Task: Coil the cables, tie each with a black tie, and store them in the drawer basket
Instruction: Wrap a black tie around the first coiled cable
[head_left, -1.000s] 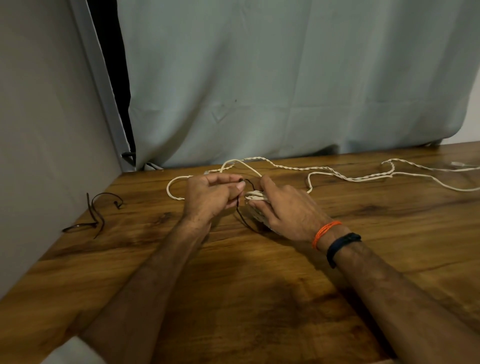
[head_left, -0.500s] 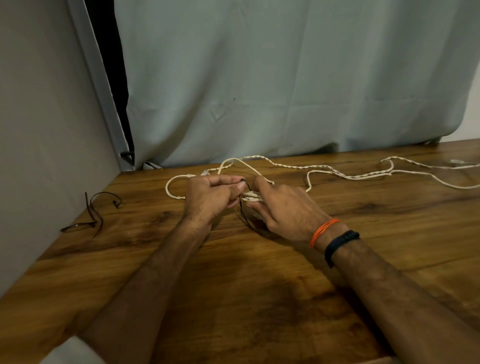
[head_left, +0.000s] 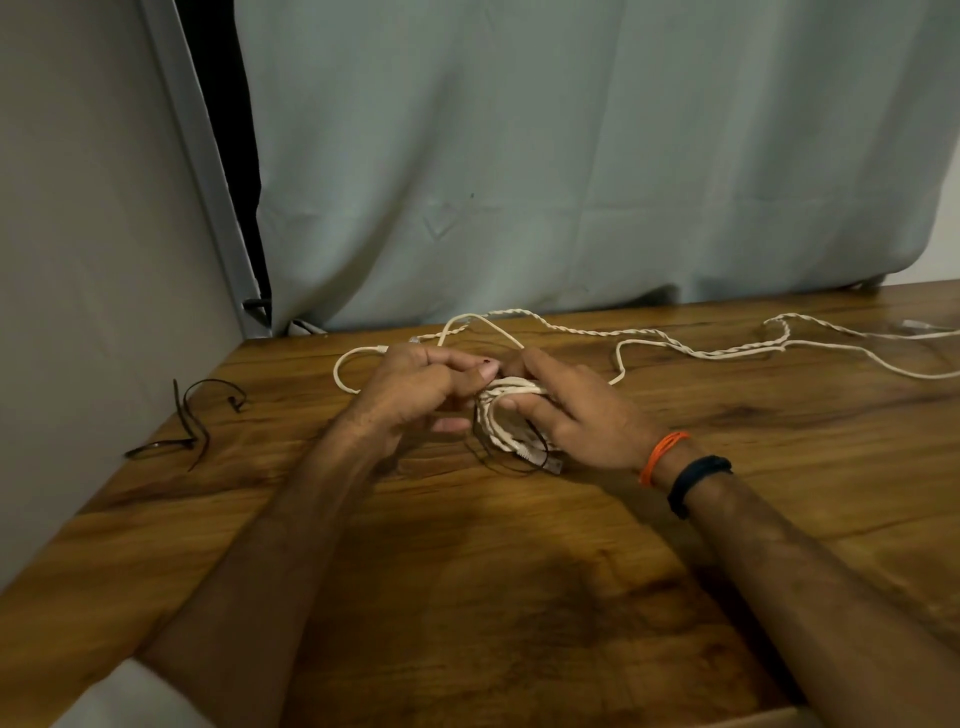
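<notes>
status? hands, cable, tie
Right hand grips white coiled cable; left hand pinches black tie at the coil. Tie loose, not cinched. More white cable uncoiled behind; spare ties at left.

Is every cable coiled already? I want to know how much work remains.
No: only one coiled cable sits in the right hand, while a long white cable lies loose across the table.

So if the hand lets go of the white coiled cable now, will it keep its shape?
Probably not. The coiled cable looks thin and floppy, like the loose cable snaking over the table. The black tie hangs slack, so loops would likely spring open.
</notes>
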